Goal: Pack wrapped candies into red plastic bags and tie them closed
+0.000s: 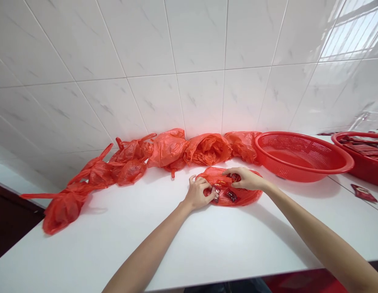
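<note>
Left grip: I am curling my left hand (201, 193) at a wrapped packet (216, 194), thumb and fingers partly bent; I cannot tell whether they are pinching it.
Right grip: I am bending my right hand (244, 179) over a dark red packet (234, 177), partly closed; its hold I cannot tell.
Open bag: the red plastic bag (251, 198) is lying under both hands, with a darker packet (231, 195) sitting at six o'clock in it.
Filled bags: a row of red bags (169, 147) is curving from nine to twelve o'clock.
Baskets: an empty-looking basket (301, 165) is standing at two o'clock, a packet-filled one (364, 162) beyond.
Counter (140, 228): a loose packet (363, 193) is lying at three.
</note>
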Motion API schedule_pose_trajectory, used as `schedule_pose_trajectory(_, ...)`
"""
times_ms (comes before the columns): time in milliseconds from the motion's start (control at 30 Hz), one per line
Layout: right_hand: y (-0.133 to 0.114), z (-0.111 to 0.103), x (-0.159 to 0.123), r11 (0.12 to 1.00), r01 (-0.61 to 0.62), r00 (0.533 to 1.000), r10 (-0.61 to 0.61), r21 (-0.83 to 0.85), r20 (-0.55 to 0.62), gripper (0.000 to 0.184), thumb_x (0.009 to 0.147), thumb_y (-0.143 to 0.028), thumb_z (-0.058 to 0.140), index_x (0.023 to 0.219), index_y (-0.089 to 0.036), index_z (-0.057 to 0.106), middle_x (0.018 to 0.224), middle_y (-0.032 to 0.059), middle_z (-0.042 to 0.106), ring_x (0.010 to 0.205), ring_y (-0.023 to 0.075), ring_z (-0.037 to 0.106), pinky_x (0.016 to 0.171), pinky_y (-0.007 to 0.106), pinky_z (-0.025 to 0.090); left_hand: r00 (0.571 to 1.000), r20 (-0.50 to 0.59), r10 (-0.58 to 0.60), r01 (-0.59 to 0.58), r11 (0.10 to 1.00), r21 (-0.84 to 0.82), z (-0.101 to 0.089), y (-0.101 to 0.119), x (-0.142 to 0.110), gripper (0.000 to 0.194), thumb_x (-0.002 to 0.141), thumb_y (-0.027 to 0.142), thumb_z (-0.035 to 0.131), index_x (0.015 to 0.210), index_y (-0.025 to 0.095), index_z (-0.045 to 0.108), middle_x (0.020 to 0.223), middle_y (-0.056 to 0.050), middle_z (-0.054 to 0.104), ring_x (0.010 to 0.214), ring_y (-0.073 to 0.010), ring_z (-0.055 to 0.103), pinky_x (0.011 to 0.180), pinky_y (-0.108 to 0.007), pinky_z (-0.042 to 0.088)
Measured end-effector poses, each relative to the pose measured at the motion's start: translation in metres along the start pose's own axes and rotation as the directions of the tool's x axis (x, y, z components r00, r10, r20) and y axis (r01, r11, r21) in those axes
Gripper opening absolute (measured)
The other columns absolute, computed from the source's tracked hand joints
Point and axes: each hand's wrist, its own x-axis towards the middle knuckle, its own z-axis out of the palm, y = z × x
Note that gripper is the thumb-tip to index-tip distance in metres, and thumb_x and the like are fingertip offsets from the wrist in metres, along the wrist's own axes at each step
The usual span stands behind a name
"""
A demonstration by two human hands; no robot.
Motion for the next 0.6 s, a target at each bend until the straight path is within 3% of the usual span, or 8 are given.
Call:
schedule_pose_trajectory(100,0.005,0.007,-0.006,0.999,0.020,0.999,-0.018,0.044,-0.051,0.054,0.073,-0.013,0.064,0.126,-0.021,0.069,0.129,0.0080,0.069,0.118,0.0293,0.064,0.103,0.042,0.049,1.000,0.000,-0.006,0.006,1.000,0.013,0.002,-0.001,-0.001,0.021,0.088,0.030,0.060,0.070,0.020,0.065,0.081,-0.002,0.071,0.087,-0.0210,0.064,0.107,-0.053,0.030)
schedule_pose_trajectory(267,0.015,0.013,-0.014,0.994,0.015,0.989,0.001,0.106,-0.147,0.047,0.076,-0.017,0.062,0.123,-0.019,0.069,0.127,0.0095,0.070,0.117,0.0301,0.065,0.102,0.043,0.050,0.998,-0.049,-0.043,0.042,0.999,-0.009,0.002,-0.003,-0.001,0.019,0.095,0.029,0.053,0.083,0.021,0.066,0.091,-0.003,0.073,0.095,-0.0211,0.065,0.111,-0.052,0.026)
schedule_pose_trajectory(467,0.025,0.006,-0.025,0.996,-0.003,0.996,0.011,0.086,-0.089,0.053,0.071,-0.018,0.068,0.124,-0.019,0.068,0.129,0.0101,0.069,0.118,0.0324,0.063,0.102,0.044,0.049,0.988,-0.146,-0.054,0.044,0.996,-0.076,0.007,0.001,-0.001,0.021,0.100,0.026,0.043,0.102,0.023,0.064,0.101,-0.003,0.076,0.099,-0.0204,0.066,0.112,-0.047,0.028)
schedule_pose_trajectory(600,0.023,-0.001,-0.032,0.998,-0.061,0.997,0.062,0.031,-0.046,0.048,0.073,-0.021,0.069,0.122,-0.018,0.069,0.123,0.0107,0.070,0.109,0.0313,0.065,0.093,0.042,0.051,0.991,-0.132,-0.023,0.013,0.997,-0.080,0.016,0.006,-0.002,0.022,0.100,0.026,0.045,0.110,0.022,0.064,0.108,-0.004,0.076,0.102,-0.0214,0.066,0.110,-0.047,0.030)
